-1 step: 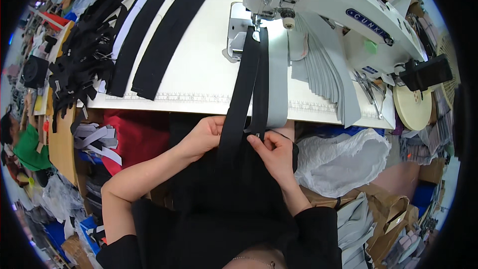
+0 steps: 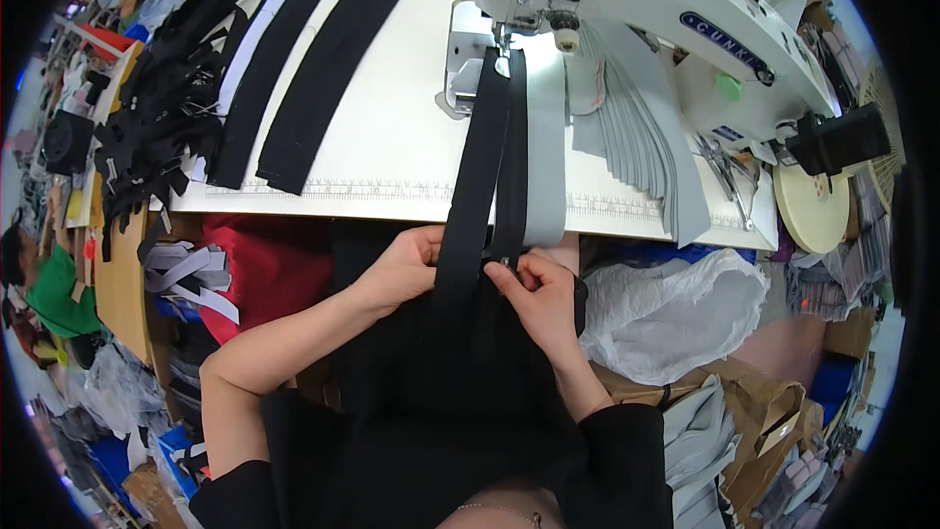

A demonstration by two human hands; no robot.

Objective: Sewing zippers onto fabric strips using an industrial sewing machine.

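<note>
At the table's front edge, my left hand [image 2: 409, 264] is closed on the left side of a long black fabric strip [image 2: 473, 171]. The strip runs up to the sewing machine's presser foot [image 2: 502, 42]. Beside it, a narrower black strip [image 2: 511, 157] also leads to the foot, with a small shiny bit near its lower end. My right hand [image 2: 540, 296] pinches that lower end between thumb and fingers. Directly to the right lies a grey strip [image 2: 546, 147]. The fingertips of my left hand are partly hidden behind the fabric.
The white sewing machine [image 2: 646, 0] stands at the back right. Fanned grey pieces [image 2: 632, 127] and metal scissors [image 2: 720, 171] lie beside it. Black strips [image 2: 328, 78] and a tangled black heap [image 2: 162, 98] occupy the left. A white plastic bag [image 2: 676, 318] sits below the table edge.
</note>
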